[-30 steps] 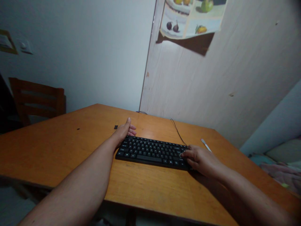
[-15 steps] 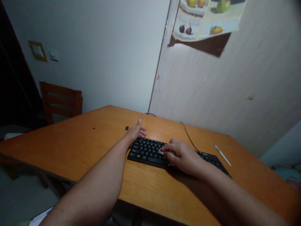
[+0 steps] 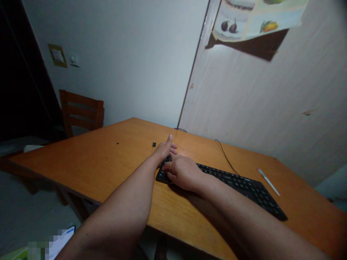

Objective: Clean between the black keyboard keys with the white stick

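The black keyboard lies slantwise on the wooden table, its cable running off the back. My left hand rests at its far left corner, thumb pointing up and fingers stretched out past the back edge; it touches the keyboard there. Over the left-end keys, my right hand is closed with its fingertips pressed down. A small whitish wad, perhaps cloth, showed in those fingers half a second earlier; now it is hidden under the hand. My right forearm covers part of the keyboard's front edge.
A white pen-like stick lies right of the keyboard. Behind my left hand is a small black piece, and a tiny dark bit sits farther left. A wooden chair stands beyond the table; walls close off the back.
My right hand has slid left along the keyboard, from its middle keys to the left end beside my left hand. The left hand stays at the corner. The view has shifted slightly.
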`<state>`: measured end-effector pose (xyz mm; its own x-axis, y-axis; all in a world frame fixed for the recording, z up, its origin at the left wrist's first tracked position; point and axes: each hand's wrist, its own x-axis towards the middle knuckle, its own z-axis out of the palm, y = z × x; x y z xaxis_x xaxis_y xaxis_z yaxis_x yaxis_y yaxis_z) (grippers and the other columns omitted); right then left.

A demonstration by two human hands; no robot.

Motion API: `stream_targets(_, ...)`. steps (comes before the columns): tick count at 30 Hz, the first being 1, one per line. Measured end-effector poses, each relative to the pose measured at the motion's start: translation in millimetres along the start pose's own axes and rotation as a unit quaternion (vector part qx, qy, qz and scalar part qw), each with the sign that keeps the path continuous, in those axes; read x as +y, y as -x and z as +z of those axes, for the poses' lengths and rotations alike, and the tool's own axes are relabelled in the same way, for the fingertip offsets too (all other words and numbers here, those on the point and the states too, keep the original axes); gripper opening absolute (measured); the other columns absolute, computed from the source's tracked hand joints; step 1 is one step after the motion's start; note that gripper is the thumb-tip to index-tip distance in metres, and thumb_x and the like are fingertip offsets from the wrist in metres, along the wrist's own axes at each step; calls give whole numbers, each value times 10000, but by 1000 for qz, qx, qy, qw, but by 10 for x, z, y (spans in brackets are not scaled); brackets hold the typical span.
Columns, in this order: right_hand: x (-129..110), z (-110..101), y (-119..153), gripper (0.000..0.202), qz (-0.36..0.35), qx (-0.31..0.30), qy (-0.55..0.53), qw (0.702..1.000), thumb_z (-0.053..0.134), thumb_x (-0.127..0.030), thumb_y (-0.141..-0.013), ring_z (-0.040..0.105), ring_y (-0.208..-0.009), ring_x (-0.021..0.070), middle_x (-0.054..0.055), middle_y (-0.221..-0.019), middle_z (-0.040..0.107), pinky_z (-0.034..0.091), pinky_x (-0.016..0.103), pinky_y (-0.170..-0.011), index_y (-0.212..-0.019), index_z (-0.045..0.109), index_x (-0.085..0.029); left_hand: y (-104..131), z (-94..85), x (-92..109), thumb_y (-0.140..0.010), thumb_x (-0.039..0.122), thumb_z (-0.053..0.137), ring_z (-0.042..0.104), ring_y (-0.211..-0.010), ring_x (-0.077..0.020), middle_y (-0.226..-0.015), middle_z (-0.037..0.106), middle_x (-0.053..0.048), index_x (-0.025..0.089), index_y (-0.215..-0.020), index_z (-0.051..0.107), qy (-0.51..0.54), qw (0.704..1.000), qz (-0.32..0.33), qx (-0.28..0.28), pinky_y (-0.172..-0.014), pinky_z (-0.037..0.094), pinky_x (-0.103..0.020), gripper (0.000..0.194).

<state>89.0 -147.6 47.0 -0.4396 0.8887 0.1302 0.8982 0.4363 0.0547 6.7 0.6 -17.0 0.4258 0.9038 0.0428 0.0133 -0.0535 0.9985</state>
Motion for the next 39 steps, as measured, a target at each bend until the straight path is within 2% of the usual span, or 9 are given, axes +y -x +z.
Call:
stream_targets(10, 186, -66, 422, 247, 28, -27, 7, 999, 520, -238, -863, 546, -801, 181, 59, -882, 608, 351, 267, -658, -988, 733, -251, 3, 4, 9, -809, 822, 276, 612, -596, -185, -701, 678, -93, 139, -843, 635, -11, 1000, -2, -10, -599, 458, -299, 772)
stream_targets(27, 499, -81, 1160, 230, 119, -17, -27, 992, 552, -174, -836, 516, -771, 159, 38, -858, 576, 324, 246, -644, -967, 723, -256, 9, -34, 28, -800, 828, 283, 605, -571, -181, -679, 677, -81, 148, -831, 631, -20, 1000, -5, -10, -592, 449, -299, 765)
stream_targets(39, 680, -87, 1599, 225, 167, -11, 9, 986, 545, -187, -846, 512, -762, 163, 30, -832, 565, 283, 267, -631, -949, 725, -272, 12, -48, 35, -793, 822, 339, 609, -574, -176, -692, 679, -80, 140, -843, 629, -6, 1000, -10, -13, -559, 458, -286, 743)
